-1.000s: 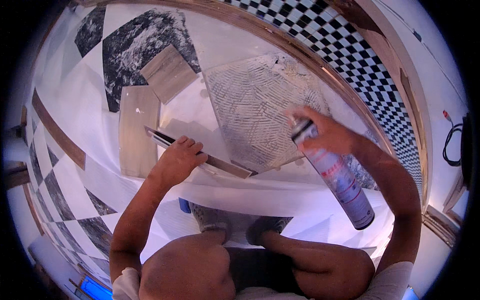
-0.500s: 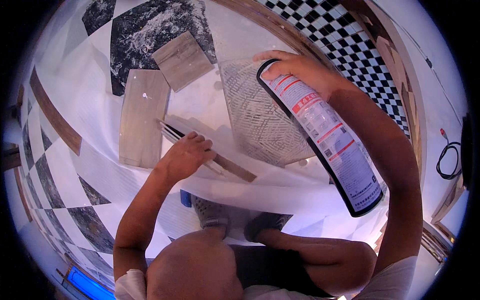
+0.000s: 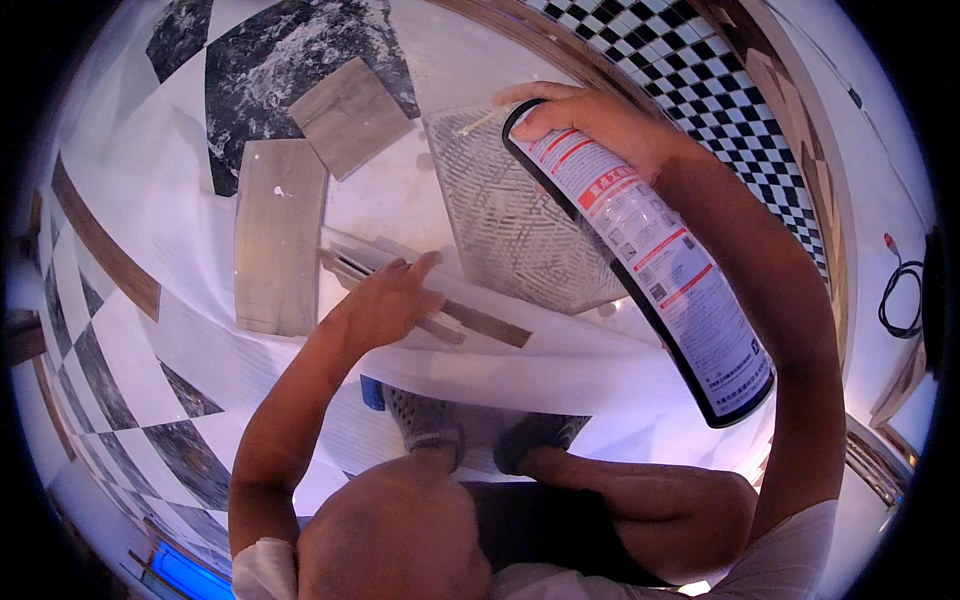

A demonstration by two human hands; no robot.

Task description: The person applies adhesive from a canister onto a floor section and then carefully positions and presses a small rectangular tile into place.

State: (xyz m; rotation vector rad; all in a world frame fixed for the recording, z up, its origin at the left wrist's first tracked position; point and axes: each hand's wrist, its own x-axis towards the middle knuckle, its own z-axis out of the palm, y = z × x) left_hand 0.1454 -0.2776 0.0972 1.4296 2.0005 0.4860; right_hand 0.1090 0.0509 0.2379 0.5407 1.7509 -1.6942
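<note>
My right hand [image 3: 600,125] is wrapped round one end of a large aerosol can [image 3: 650,255] with a white label and red stripes. The can slants over a grey tile [image 3: 500,225] with a ridged surface. A thin pale straw [image 3: 485,122] shows beside the gripped end, over the tile. My left hand [image 3: 390,305] rests on several narrow wood-look strips [image 3: 490,322] lying at the tile's near left side. Its index finger is stretched out and its fingers are apart; the palm hides the middle of the strips.
Left of the strips lie a long wood-look plank [image 3: 280,235] and a shorter piece [image 3: 350,118]. White protective sheeting [image 3: 480,385] covers checkered flooring around my feet. Small black-and-white mosaic [image 3: 690,85] runs along the far right. A coiled black cable [image 3: 900,300] sits at the right edge.
My left hand has shifted slightly right, and its fingers have loosened from the strips, which lie lower and flatter. The can stays in my right hand, almost unmoved.
</note>
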